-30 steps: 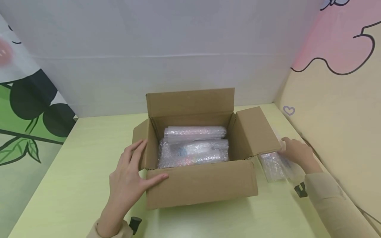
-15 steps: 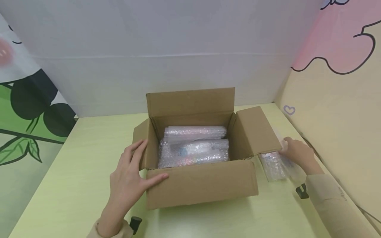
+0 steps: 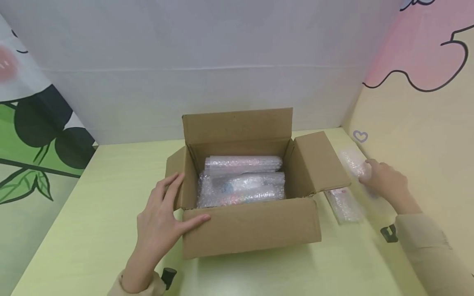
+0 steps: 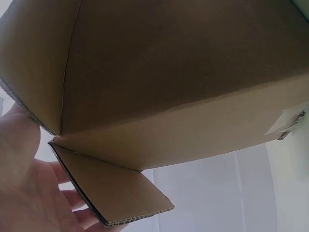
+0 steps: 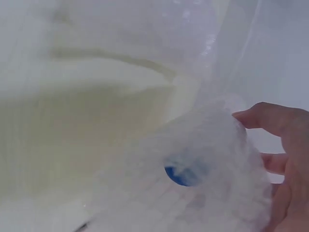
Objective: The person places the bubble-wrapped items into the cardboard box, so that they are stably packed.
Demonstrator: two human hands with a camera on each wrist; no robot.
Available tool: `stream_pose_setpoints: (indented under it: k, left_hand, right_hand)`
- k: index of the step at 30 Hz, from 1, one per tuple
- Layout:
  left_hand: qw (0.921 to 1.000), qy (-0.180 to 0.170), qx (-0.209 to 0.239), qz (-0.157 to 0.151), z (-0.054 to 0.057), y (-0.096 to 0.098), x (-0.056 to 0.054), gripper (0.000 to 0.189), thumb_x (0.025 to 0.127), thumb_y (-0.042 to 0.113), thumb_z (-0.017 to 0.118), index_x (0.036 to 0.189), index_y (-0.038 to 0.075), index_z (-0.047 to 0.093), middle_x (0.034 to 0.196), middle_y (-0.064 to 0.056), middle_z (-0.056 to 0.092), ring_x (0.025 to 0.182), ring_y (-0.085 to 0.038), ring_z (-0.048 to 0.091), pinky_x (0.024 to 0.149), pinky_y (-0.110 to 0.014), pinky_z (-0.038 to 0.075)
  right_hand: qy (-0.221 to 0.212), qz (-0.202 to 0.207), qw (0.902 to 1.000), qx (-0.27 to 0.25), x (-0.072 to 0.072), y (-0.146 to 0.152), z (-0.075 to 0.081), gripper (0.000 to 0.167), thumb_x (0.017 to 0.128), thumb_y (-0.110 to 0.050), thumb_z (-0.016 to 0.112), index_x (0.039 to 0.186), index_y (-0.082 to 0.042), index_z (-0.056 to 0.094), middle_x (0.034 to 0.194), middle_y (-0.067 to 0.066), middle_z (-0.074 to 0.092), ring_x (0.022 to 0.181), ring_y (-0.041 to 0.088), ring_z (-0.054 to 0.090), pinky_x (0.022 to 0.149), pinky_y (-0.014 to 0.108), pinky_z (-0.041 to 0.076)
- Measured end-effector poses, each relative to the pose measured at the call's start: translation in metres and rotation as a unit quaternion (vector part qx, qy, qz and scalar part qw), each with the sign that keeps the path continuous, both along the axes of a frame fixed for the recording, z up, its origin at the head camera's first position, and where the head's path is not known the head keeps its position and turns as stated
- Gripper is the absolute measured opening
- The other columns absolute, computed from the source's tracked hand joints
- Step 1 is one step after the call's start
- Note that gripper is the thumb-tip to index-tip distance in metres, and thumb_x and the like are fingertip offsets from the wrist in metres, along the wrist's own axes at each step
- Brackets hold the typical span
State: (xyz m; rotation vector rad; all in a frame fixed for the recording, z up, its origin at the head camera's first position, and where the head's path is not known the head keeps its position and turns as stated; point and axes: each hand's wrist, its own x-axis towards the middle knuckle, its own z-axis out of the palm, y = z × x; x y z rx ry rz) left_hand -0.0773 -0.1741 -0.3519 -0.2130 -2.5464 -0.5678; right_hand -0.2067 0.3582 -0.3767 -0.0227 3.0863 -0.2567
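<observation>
An open cardboard box (image 3: 252,228) stands mid-table with its flaps folded out. Inside it lie several bubble-wrapped packages (image 3: 242,183), their contents only faintly visible. My left hand (image 3: 159,222) holds the box's front left corner, thumb over the front flap and fingers behind the left side flap (image 4: 111,188). To the right of the box, my right hand (image 3: 386,181) pinches the edge of a bubble-wrapped package (image 3: 352,162). A blue patch shows through that wrap in the right wrist view, where the thumb and fingers (image 5: 270,118) meet its edge.
Another bubble-wrapped package (image 3: 346,207) lies on the pale yellow table (image 3: 96,205), partly beneath the box's right flap (image 3: 321,162). A painted wall (image 3: 426,135) runs close along the right side. White sheeting (image 3: 222,90) hangs behind the box.
My right hand has moved right and slightly away with the bubble-wrapped package, showing more of the other package by the box. The left hand and the box stay put.
</observation>
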Motion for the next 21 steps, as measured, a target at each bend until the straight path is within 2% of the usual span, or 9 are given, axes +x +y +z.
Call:
stream_pose_setpoints:
  k: [8,13,17,21]
  left_hand:
    - [1.0000,0.003,0.000,0.000,0.000,0.000,0.000,0.108,0.054,0.057,0.086,0.145,0.015,0.044,0.139,-0.007,0.051,0.112,-0.030,0.057,0.045,-0.021,0.031]
    - [1.0000,0.003,0.001,0.000,-0.001,-0.001,0.000,0.108,0.054,0.057,0.086,0.145,0.015,0.044,0.137,-0.007,0.052,0.114,-0.029,0.057,0.046,-0.023,0.032]
    - [1.0000,0.002,0.002,0.000,-0.001,-0.001,0.000,0.109,0.054,0.057,0.086,0.145,0.015,0.044,0.137,-0.008,0.052,0.115,-0.030,0.056,0.046,-0.024,0.034]
    - [1.0000,0.001,0.002,-0.001,-0.001,0.000,0.000,0.109,0.054,0.057,0.086,0.145,0.015,0.043,0.137,-0.009,0.052,0.116,-0.030,0.056,0.047,-0.025,0.035]
  right_hand:
    - [0.043,-0.003,0.9989,0.018,0.008,-0.010,0.045,0.059,0.090,-0.035,0.056,0.137,-0.003,0.040,0.117,0.036,0.051,0.096,0.060,0.054,0.060,0.065,0.043]
    - [0.091,0.005,0.9955,0.027,0.013,-0.022,0.073,0.055,0.091,-0.034,0.055,0.137,-0.007,0.041,0.118,0.033,0.051,0.090,0.056,0.056,0.056,0.063,0.042]
    - [0.146,0.025,0.9883,0.034,0.017,-0.033,0.094,0.053,0.090,-0.030,0.057,0.136,-0.008,0.045,0.118,0.031,0.055,0.081,0.050,0.059,0.051,0.058,0.041]
    - [0.207,0.046,0.9763,0.043,0.021,-0.046,0.111,0.052,0.088,-0.027,0.061,0.135,-0.009,0.049,0.117,0.029,0.058,0.068,0.041,0.059,0.044,0.052,0.039]
